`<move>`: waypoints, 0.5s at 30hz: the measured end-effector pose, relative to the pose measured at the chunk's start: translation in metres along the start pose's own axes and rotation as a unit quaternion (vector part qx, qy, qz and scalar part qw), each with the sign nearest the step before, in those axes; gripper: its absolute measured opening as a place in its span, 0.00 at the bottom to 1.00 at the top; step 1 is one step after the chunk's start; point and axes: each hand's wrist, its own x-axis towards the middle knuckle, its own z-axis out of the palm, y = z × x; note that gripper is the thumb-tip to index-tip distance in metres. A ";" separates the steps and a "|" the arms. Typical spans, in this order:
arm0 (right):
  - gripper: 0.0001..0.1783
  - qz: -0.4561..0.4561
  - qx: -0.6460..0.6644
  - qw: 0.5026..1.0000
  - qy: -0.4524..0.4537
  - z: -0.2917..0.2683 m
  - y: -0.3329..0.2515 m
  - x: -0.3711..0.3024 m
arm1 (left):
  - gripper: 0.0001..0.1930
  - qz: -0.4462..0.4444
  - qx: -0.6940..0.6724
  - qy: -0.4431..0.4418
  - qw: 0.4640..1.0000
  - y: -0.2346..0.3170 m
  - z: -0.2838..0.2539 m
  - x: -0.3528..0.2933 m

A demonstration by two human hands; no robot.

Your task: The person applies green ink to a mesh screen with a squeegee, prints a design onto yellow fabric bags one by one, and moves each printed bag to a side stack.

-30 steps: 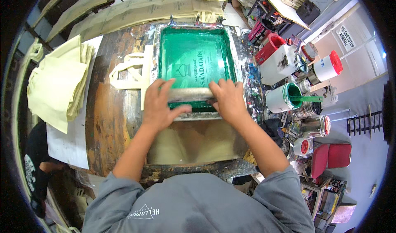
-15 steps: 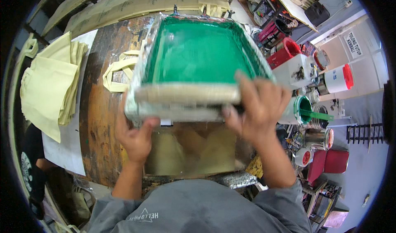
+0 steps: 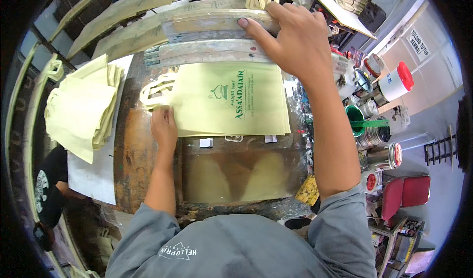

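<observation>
A pale yellow tote bag (image 3: 197,105) with a green print lies flat on the worktable, its looped handles pointing left. At its left edge, beside the handles, my left hand (image 3: 165,125) is closed on the fabric. Beyond the bag, the screen-printing frame (image 3: 212,52) stands tilted up, its near edge toward me and its green mesh hidden from view. My right hand (image 3: 300,39) is wrapped over a wooden squeegee bar (image 3: 212,23) at the raised frame, thumb on the near side; its fingertips are partly out of sight.
Left of the bag, a fanned stack of yellow bags (image 3: 81,105) lies on a white board (image 3: 93,179). A green paint pot (image 3: 354,118) and other cans line the right side. Racks of bags (image 3: 123,44) stand at the back. A person in black (image 3: 49,184) is at lower left.
The frame has swung up and away from me, uncovering the printed bag. My right hand rose with it. My left hand let go of the frame and took the bag's left edge.
</observation>
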 end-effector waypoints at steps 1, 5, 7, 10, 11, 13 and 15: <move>0.34 0.004 -0.005 1.000 -0.009 0.000 0.000 0.004 | 0.10 0.052 -0.017 0.033 0.998 0.001 -0.003 0.015; 0.34 -0.013 0.010 1.000 -0.005 0.014 0.011 0.018 | 0.12 0.132 -0.022 0.034 0.990 0.051 -0.071 0.095; 0.34 0.001 0.004 1.000 -0.019 0.004 0.005 0.011 | 0.12 0.057 -0.064 0.041 0.995 0.040 -0.155 0.137; 0.36 0.006 -0.013 1.000 -0.008 -0.002 0.003 0.000 | 0.15 0.003 -0.053 0.037 0.998 -0.061 -0.262 0.174; 0.36 0.010 -0.008 1.000 -0.012 -0.002 0.001 0.004 | 0.16 -0.018 -0.025 0.041 0.999 -0.095 -0.302 0.182; 0.36 0.016 0.000 1.000 -0.024 0.000 0.000 0.010 | 0.18 -0.045 0.044 0.048 0.997 -0.165 -0.377 0.192; 0.36 0.001 0.036 0.999 -0.031 0.011 0.004 0.014 | 0.20 -0.045 0.172 0.082 0.981 -0.241 -0.480 0.189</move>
